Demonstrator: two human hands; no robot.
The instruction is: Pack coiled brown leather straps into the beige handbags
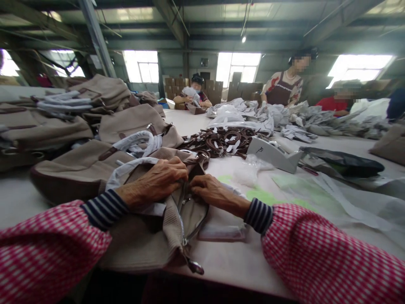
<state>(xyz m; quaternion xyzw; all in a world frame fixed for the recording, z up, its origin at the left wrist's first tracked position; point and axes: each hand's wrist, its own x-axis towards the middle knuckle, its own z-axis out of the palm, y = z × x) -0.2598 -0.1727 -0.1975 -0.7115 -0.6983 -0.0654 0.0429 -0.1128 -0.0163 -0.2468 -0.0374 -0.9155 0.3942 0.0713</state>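
Note:
A beige handbag (139,245) with a silver zipper lies at the table's front edge, its top unzipped and facing me. My left hand (161,177) is closed on the bag's upper edge, fingers curled over the fabric by the zipper. Opposite it, my right hand (213,190) pinches the other side of the opening near the zipper's far end. Both sets of fingertips are partly hidden in the folds. A handle wrapped in white paper (122,175) passes under my left wrist. From the near end of the zipper hangs a dark tab with a metal clasp (195,267).
More beige bags (126,124) are piled at the left. Brown straps (221,141) lie coiled beyond my hands, beside a grey tape dispenser (274,154). Crumpled white wrapping (247,112) covers the far side, where several people work. Clear plastic packets (223,232) lie at the right.

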